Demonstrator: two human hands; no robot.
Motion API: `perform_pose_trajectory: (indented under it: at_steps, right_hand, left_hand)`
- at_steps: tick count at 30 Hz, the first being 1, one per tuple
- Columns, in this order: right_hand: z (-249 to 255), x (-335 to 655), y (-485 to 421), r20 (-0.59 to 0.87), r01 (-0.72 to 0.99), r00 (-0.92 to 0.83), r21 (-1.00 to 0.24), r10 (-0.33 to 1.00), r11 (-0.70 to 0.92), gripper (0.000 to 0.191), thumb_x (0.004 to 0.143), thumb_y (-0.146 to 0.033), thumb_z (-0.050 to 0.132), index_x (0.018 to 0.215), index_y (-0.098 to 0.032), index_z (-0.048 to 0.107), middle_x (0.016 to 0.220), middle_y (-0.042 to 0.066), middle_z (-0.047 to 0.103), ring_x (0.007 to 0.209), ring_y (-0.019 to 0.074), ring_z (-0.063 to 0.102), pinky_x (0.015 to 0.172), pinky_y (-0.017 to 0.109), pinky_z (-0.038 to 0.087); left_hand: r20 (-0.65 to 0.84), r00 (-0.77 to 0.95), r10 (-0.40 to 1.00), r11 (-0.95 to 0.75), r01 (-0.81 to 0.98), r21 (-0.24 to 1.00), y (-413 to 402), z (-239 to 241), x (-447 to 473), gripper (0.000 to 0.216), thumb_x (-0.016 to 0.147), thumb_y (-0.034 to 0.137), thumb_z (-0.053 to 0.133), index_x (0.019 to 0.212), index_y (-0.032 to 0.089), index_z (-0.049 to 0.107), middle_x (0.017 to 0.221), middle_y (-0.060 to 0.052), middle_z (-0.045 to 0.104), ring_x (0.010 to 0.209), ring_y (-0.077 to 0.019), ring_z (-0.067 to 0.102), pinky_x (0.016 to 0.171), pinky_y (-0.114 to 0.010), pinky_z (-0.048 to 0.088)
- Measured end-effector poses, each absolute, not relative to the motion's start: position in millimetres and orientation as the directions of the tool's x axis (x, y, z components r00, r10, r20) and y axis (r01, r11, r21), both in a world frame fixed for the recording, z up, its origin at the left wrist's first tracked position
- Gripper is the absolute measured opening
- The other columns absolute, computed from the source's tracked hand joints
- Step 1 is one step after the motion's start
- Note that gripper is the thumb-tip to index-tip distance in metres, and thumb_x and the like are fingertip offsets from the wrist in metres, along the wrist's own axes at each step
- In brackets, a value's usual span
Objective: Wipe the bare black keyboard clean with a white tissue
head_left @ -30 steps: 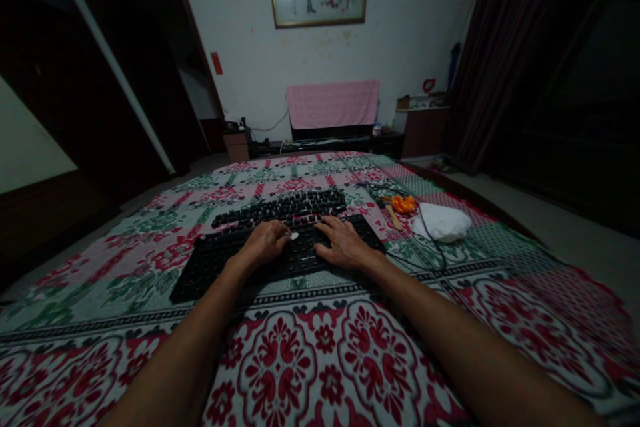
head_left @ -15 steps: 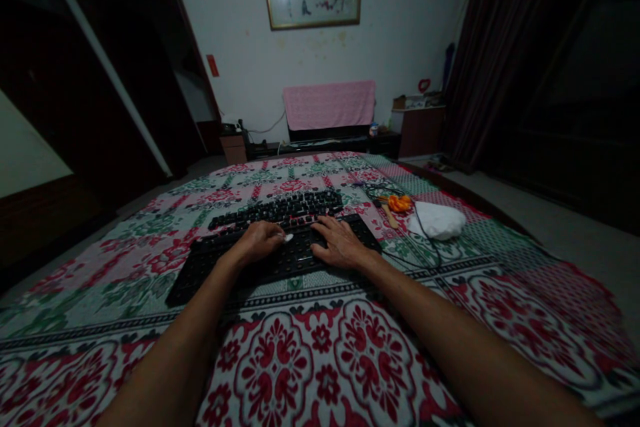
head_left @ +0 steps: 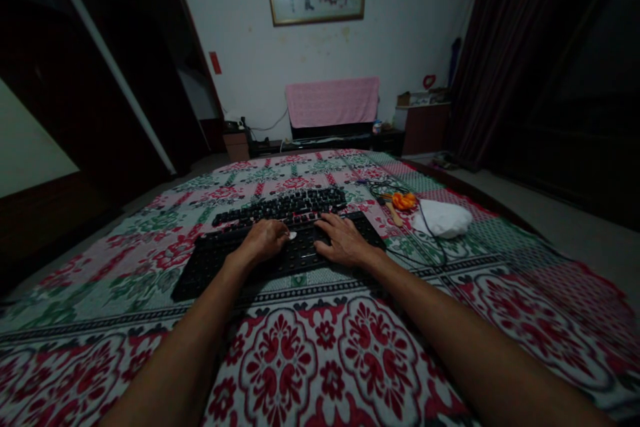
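Observation:
A black keyboard (head_left: 200, 270) with its keycaps off lies on the patterned bedspread, bare key posts showing. My left hand (head_left: 267, 239) is closed over its middle, pinching a small white piece (head_left: 293, 235), perhaps tissue or cotton; the rest of it is hidden in the fingers. Right of that, my right hand (head_left: 343, 240) lies on the keyboard, fingers apart and holding nothing. Behind both hands, rows of loose black keycaps (head_left: 300, 203) are spread on the cloth.
To the right lie a wooden-handled brush (head_left: 394, 215), an orange bundle (head_left: 404, 201), a white cloth or bag (head_left: 445, 219) and a dark cable (head_left: 440, 250). The bedspread (head_left: 280, 360) covers the surface up to its far edge. A pink towel (head_left: 333, 102) hangs at the wall.
The whole view has shifted slightly, so everything sits a little further right. Both hands keep nearly the same place on the keyboard, with the white piece still in the left fingers.

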State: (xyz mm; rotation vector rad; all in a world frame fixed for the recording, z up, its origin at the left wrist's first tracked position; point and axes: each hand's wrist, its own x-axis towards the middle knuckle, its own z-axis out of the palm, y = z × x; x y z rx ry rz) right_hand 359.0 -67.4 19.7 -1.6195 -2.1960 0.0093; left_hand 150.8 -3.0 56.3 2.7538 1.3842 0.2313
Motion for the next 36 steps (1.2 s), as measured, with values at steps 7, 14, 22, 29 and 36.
perform_pose_trajectory:
  at_steps: [7,14,22,29,36]
  right_hand:
    - [21.2,358.8,-68.5,0.324,0.915,-0.246,-0.233,0.913,0.33,0.051,0.081,-0.04,0.045,0.126,-0.016,0.046,0.137,0.013,0.037,0.126,0.0256,0.03,0.101,0.043,0.023]
    - [21.8,359.3,-68.8,0.323,0.915,-0.247,-0.232,0.913,0.33,0.052,0.081,-0.04,0.045,0.127,-0.015,0.046,0.137,0.014,0.037,0.125,0.0256,0.031,0.1,0.043,0.024]
    - [18.9,359.0,-67.1,0.326,0.918,-0.24,-0.229,0.914,0.323,0.052,0.082,-0.041,0.045,0.127,-0.016,0.045,0.138,0.013,0.036,0.126,0.0251,0.029,0.101,0.043,0.023]
    - [18.7,359.8,-66.8,0.324,0.92,-0.244,-0.221,0.914,0.324,0.052,0.082,-0.041,0.045,0.127,-0.017,0.045,0.138,0.012,0.037,0.126,0.0251,0.03,0.1,0.043,0.024]
    - [19.1,360.2,-66.7,0.32,0.919,-0.246,-0.223,0.915,0.325,0.053,0.081,-0.041,0.045,0.128,-0.015,0.045,0.138,0.013,0.037,0.126,0.0259,0.031,0.1,0.044,0.023]
  left_hand:
    - [0.038,0.626,0.779,-0.626,0.773,0.103,3.2,60.0,145.0,0.027,0.078,0.03,0.047,0.09,0.02,0.069,0.088,-0.006,0.07,0.082,-0.0188,0.063,0.069,-0.024,0.041]
    - [-0.024,0.559,0.829,-0.554,0.826,0.1,-1.0,72.0,141.2,0.026,0.075,0.029,0.047,0.085,0.02,0.07,0.077,-0.004,0.07,0.072,-0.0162,0.061,0.06,-0.022,0.038]
    - [0.03,0.605,0.795,-0.602,0.784,0.152,-6.3,69.4,148.4,0.029,0.076,0.033,0.046,0.087,0.02,0.069,0.079,-0.003,0.069,0.073,-0.0158,0.06,0.063,-0.022,0.039]
    - [-0.091,0.625,0.775,-0.607,0.777,0.166,-4.4,70.3,142.9,0.027,0.072,0.03,0.049,0.086,0.019,0.07,0.073,-0.001,0.068,0.069,-0.014,0.058,0.059,-0.02,0.038]
    - [0.008,0.482,0.876,-0.47,0.851,0.233,-7.0,81.4,135.6,0.029,0.073,0.031,0.048,0.087,0.017,0.07,0.07,-0.001,0.066,0.068,-0.0144,0.058,0.057,-0.02,0.036]
